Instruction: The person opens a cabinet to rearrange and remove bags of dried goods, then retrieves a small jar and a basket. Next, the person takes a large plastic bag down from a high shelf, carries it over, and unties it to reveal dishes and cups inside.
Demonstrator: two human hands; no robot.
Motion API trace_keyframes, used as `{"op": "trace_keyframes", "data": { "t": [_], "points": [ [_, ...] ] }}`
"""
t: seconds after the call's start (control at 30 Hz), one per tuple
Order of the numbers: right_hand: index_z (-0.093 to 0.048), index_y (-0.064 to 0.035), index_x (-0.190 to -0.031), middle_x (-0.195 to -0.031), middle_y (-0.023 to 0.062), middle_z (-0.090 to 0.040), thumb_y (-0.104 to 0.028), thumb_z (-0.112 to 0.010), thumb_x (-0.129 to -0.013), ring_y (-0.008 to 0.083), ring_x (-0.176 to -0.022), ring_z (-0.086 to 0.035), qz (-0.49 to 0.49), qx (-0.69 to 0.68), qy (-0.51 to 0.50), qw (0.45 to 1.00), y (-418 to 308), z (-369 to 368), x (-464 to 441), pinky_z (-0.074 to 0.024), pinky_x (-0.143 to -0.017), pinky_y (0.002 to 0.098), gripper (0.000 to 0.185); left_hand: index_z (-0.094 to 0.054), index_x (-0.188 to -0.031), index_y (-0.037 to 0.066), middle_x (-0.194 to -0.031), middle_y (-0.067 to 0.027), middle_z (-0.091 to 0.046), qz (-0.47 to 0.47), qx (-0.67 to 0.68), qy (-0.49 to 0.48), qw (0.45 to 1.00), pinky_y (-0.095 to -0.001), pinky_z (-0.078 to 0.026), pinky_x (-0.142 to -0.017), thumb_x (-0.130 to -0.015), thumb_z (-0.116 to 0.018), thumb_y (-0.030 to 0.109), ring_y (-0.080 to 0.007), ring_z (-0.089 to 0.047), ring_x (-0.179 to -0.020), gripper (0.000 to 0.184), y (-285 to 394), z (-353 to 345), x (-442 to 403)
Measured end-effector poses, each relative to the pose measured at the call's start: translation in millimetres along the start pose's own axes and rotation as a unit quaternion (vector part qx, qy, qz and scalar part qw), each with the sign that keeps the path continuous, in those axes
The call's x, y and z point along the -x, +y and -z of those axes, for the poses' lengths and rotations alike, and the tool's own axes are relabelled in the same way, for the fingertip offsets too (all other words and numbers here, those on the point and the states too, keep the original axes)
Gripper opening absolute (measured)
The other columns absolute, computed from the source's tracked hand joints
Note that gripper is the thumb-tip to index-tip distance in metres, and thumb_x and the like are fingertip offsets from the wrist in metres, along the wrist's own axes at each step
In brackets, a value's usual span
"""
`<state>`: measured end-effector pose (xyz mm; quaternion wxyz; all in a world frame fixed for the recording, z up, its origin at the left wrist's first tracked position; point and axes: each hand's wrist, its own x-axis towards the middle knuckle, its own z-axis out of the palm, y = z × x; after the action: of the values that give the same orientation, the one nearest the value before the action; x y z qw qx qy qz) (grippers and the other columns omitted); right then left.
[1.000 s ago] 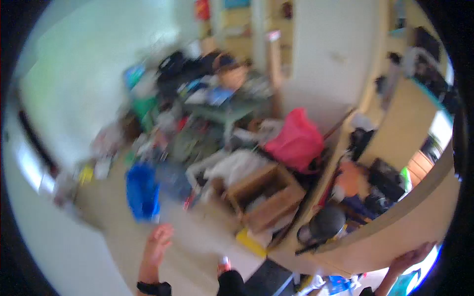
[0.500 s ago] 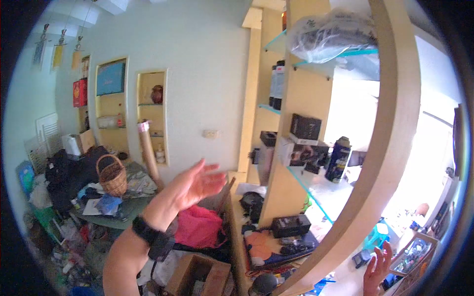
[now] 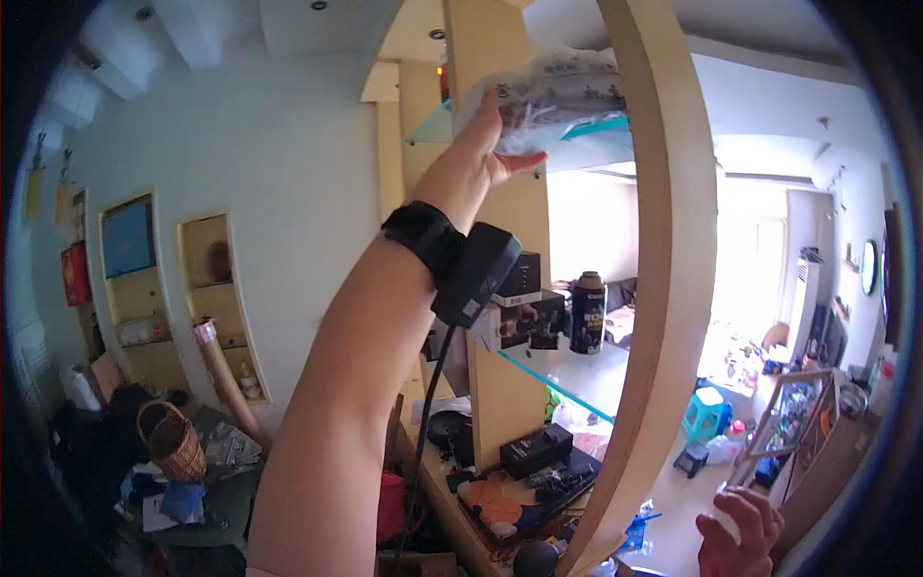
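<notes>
My left hand (image 3: 486,144) is raised to the top glass shelf, at the near end of a clear plastic bag (image 3: 562,96) with dark printing and something dark inside. Its thumb and fingers are spread wide about the bag's end and seem to touch it; some fingers are hidden. The bag rests on the glass shelf (image 3: 606,154). On that wrist sits a black strap with a black box (image 3: 478,274) and a cable. Low at the right, my right hand (image 3: 740,534) hangs in the air with loosely bent fingers apart, holding nothing.
A wooden post (image 3: 663,240) rises right of the shelves. On the middle shelf stand a dark spray can (image 3: 587,313) and a black box (image 3: 520,279). Lower down lies another black box (image 3: 536,451). A wicker basket (image 3: 175,447) stands on the cluttered table at left.
My left hand has risen from beside the shelving up to the plastic bag. The view has turned right and upward. My right hand's fingers are more bent than before.
</notes>
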<state>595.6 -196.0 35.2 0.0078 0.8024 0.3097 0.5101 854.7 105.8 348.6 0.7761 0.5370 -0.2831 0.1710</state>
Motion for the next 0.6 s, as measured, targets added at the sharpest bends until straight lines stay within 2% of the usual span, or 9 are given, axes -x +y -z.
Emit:
{"op": "trace_keyframes", "data": {
  "t": [0.1,0.13,0.17,0.23,0.3,0.37,0.43,0.57,0.6],
  "points": [
    [-0.063,-0.0085,-0.107,-0.113,0.0136,-0.060,-0.005,-0.060,-0.080,0.0325,-0.099,-0.062,-0.052,0.013,-0.062,0.997,-25,22,18,-0.0534,-0.079,0.0421,0.028,-0.035,-0.137,0.008,-0.133,-0.0227,-0.044,0.005,0.044,-0.089,0.995,-0.0465,-0.058,-0.084,-0.097,-0.043,0.042,-0.0439,-0.051,-0.115,0.053,-4,18,-36],
    [-0.063,-0.0092,-0.108,-0.113,0.0137,-0.060,-0.005,-0.060,-0.080,0.0324,-0.098,-0.062,-0.090,0.021,-0.088,0.992,-30,28,25,-0.0532,-0.079,0.0417,0.028,-0.039,-0.135,0.006,-0.132,-0.0230,-0.045,0.024,0.093,-0.060,0.994,-0.0463,-0.057,-0.086,-0.097,-0.044,0.035,-0.0481,-0.050,-0.114,0.049,-3,16,-35],
    [-0.062,-0.0098,-0.108,-0.113,0.0139,-0.060,-0.006,-0.060,-0.080,0.0322,-0.097,-0.062,-0.126,0.026,-0.112,0.985,-33,32,31,-0.0530,-0.078,0.0413,0.028,-0.039,-0.135,0.006,-0.132,-0.0230,-0.045,0.025,0.097,-0.069,0.993,-0.0463,-0.057,-0.086,-0.097,-0.044,0.035,-0.0481,-0.050,-0.114,0.049,-2,14,-34],
    [-0.063,-0.0102,-0.105,-0.115,0.0140,-0.059,-0.005,-0.061,-0.080,0.0302,-0.096,-0.062,-0.140,0.026,-0.111,0.984,-33,39,48,-0.0528,-0.077,0.0404,0.026,-0.037,-0.136,0.004,-0.131,-0.0241,-0.047,0.058,0.160,-0.077,0.982,-0.0466,-0.057,-0.087,-0.096,-0.045,0.033,-0.0530,-0.049,-0.113,0.050,-4,16,-31],
    [-0.063,-0.0094,-0.103,-0.115,0.0144,-0.059,-0.003,-0.062,-0.079,0.0282,-0.096,-0.062,-0.228,-0.011,-0.131,0.965,-31,40,54,-0.0524,-0.077,0.0396,0.025,-0.036,-0.136,0.001,-0.131,-0.0258,-0.045,0.059,0.175,-0.068,0.980,-0.0481,-0.057,-0.086,-0.095,-0.044,0.029,-0.0554,-0.048,-0.113,0.050,-5,15,-39],
    [-0.064,-0.0084,-0.099,-0.115,0.0138,-0.059,-0.001,-0.063,-0.079,0.0278,-0.096,-0.061,-0.216,0.025,-0.128,0.968,-23,39,41,-0.0520,-0.077,0.0389,0.021,-0.035,-0.136,-0.002,-0.132,-0.0276,-0.043,0.056,0.192,-0.057,0.978,-0.0496,-0.057,-0.086,-0.095,-0.043,0.025,-0.0579,-0.047,-0.113,0.050,-1,19,-51],
    [-0.065,-0.0085,-0.099,-0.115,0.0126,-0.059,-0.002,-0.061,-0.081,0.0293,-0.098,-0.061,-0.201,0.004,-0.111,0.973,-11,35,22,-0.0518,-0.077,0.0387,0.019,-0.032,-0.135,-0.007,-0.133,-0.0319,-0.039,0.125,0.205,-0.054,0.969,-0.0520,-0.056,-0.086,-0.093,-0.040,0.017,-0.0601,-0.044,-0.114,0.048,9,20,-56],
    [-0.064,-0.0092,-0.103,-0.119,0.0133,-0.058,-0.005,-0.062,-0.083,0.0314,-0.103,-0.060,-0.163,-0.033,-0.097,0.981,13,11,1,-0.0514,-0.083,0.0393,0.021,-0.030,-0.134,-0.010,-0.133,-0.0359,-0.037,0.107,0.194,0.012,0.975,-0.0520,-0.055,-0.088,-0.093,-0.037,0.012,-0.0619,-0.042,-0.115,0.047,17,12,-50],
    [-0.066,-0.0100,-0.097,-0.110,0.0155,-0.059,-0.005,-0.065,-0.073,0.0292,-0.095,-0.062,-0.162,-0.087,-0.053,0.982,18,-5,-7,-0.0520,-0.073,0.0398,0.024,-0.029,-0.135,-0.010,-0.132,-0.0366,-0.035,0.116,0.187,-0.013,0.975,-0.0517,-0.055,-0.088,-0.093,-0.037,0.012,-0.0608,-0.042,-0.115,0.048,20,14,-49]
  ]
}}
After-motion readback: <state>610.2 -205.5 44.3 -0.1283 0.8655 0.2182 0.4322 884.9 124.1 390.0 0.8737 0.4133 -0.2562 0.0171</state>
